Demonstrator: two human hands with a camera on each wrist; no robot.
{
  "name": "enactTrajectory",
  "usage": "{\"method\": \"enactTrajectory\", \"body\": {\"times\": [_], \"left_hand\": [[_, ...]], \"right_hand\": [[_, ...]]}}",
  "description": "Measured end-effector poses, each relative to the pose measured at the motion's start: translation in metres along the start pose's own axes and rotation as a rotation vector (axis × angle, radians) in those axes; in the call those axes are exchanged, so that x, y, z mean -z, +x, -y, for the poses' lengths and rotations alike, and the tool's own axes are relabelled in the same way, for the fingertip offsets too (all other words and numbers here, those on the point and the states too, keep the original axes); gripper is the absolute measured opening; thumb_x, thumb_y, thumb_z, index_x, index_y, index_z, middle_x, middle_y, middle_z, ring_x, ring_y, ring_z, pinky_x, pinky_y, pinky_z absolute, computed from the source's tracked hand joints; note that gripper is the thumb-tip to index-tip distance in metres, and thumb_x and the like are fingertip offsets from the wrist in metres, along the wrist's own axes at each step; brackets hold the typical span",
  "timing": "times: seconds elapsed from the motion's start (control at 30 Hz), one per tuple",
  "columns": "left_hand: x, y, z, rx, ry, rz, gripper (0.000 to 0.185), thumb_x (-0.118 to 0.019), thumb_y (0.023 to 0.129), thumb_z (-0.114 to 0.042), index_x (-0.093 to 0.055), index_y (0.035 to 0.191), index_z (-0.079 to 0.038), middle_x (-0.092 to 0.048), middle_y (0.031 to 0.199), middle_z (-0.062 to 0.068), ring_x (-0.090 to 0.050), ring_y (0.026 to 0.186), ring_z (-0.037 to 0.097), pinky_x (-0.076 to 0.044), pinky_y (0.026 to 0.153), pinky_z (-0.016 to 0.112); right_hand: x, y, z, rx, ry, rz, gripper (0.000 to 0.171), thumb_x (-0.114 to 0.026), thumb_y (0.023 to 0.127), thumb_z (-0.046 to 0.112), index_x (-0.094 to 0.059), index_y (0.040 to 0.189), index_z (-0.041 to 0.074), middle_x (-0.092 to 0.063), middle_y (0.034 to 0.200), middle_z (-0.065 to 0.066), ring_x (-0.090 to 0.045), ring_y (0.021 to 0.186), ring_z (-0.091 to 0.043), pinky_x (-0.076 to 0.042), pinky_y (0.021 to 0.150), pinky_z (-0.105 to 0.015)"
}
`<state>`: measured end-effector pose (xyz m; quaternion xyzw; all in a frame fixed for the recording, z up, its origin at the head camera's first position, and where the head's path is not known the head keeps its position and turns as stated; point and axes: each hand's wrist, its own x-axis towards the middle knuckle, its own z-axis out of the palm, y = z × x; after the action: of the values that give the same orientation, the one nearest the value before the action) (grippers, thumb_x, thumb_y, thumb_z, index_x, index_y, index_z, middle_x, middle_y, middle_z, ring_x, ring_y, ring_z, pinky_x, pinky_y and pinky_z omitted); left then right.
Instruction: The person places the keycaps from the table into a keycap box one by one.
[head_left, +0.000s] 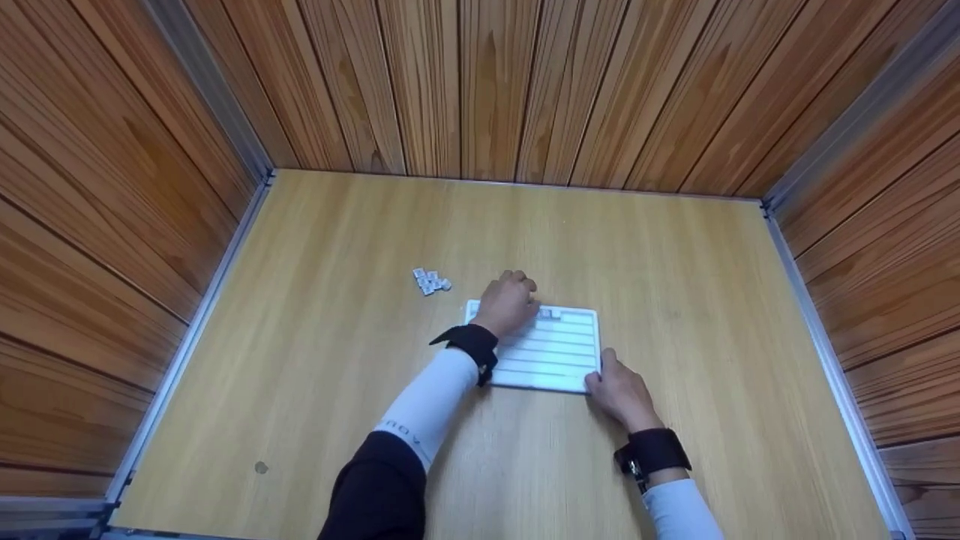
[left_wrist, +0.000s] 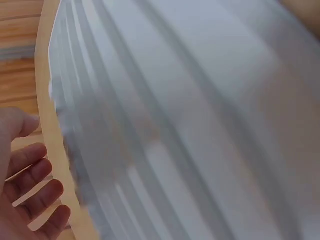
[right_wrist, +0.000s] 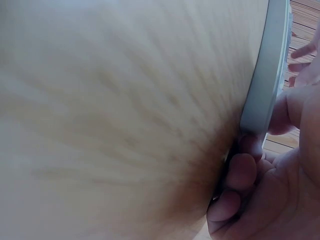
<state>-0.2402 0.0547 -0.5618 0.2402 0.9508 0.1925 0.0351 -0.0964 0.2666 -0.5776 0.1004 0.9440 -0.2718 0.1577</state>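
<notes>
A white ridged board (head_left: 555, 352) lies on the table, its parallel slats running from side to side. Small pale tiles (head_left: 550, 314) sit along its far row. My right hand (head_left: 621, 390) grips the board's near right corner, thumb on top and fingers curled against the underside in the right wrist view. Over the board's far left part hovers my left hand (head_left: 508, 304). Its fingers (left_wrist: 37, 192) are loosely bent with nothing between them in the left wrist view. That hand hides the board's far left area.
Left of the board, a small cluster of pale tiles (head_left: 431, 281) lies on the wooden table (head_left: 337, 360). A round dark spot (head_left: 261, 467) marks the near left tabletop. Wood-plank walls (head_left: 491, 90) with metal edging enclose the back and both sides.
</notes>
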Motion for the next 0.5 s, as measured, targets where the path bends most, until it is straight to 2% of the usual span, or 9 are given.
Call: {"method": "enactTrajectory", "body": {"times": [0.1, 0.2, 0.37, 0.5], "left_hand": [[0.009, -0.003, 0.017, 0.032, -0.006, -0.034, 0.029, -0.065, 0.097, -0.026, -0.071, 0.120, -0.008, -0.066, 0.121, 0.008, -0.057, 0.115, 0.025, -0.052, 0.094, 0.040], [0.015, -0.006, 0.035, 0.053, 0.044, -0.069, 0.025, -0.064, 0.097, -0.019, -0.071, 0.118, -0.006, -0.065, 0.120, 0.010, -0.057, 0.115, 0.027, -0.053, 0.091, 0.041], [0.024, -0.012, 0.059, 0.111, 0.206, -0.044, 0.023, -0.058, 0.098, -0.005, -0.067, 0.119, -0.004, -0.061, 0.123, 0.014, -0.053, 0.118, 0.031, -0.054, 0.090, 0.044], [0.028, -0.018, 0.071, 0.157, 0.284, -0.016, 0.024, -0.055, 0.099, -0.001, -0.065, 0.121, -0.001, -0.058, 0.126, 0.017, -0.050, 0.121, 0.034, -0.052, 0.093, 0.048]], "right_hand": [[0.000, 0.001, 0.001, -0.004, 0.010, 0.002, 0.026, -0.051, 0.097, 0.020, -0.045, 0.115, 0.002, -0.047, 0.086, -0.009, -0.048, 0.075, -0.026, -0.035, 0.060, -0.035], [-0.001, 0.002, 0.001, -0.007, 0.017, 0.002, 0.026, -0.052, 0.098, 0.020, -0.045, 0.116, 0.002, -0.047, 0.087, -0.009, -0.049, 0.076, -0.026, -0.035, 0.060, -0.035], [-0.002, 0.001, -0.001, -0.012, 0.022, -0.001, 0.027, -0.051, 0.098, 0.020, -0.045, 0.117, 0.001, -0.047, 0.087, -0.010, -0.049, 0.076, -0.026, -0.035, 0.060, -0.035], [-0.001, 0.000, -0.002, -0.005, 0.023, -0.011, 0.026, -0.051, 0.097, 0.019, -0.046, 0.115, 0.001, -0.047, 0.087, -0.010, -0.048, 0.076, -0.026, -0.035, 0.060, -0.035]]}}
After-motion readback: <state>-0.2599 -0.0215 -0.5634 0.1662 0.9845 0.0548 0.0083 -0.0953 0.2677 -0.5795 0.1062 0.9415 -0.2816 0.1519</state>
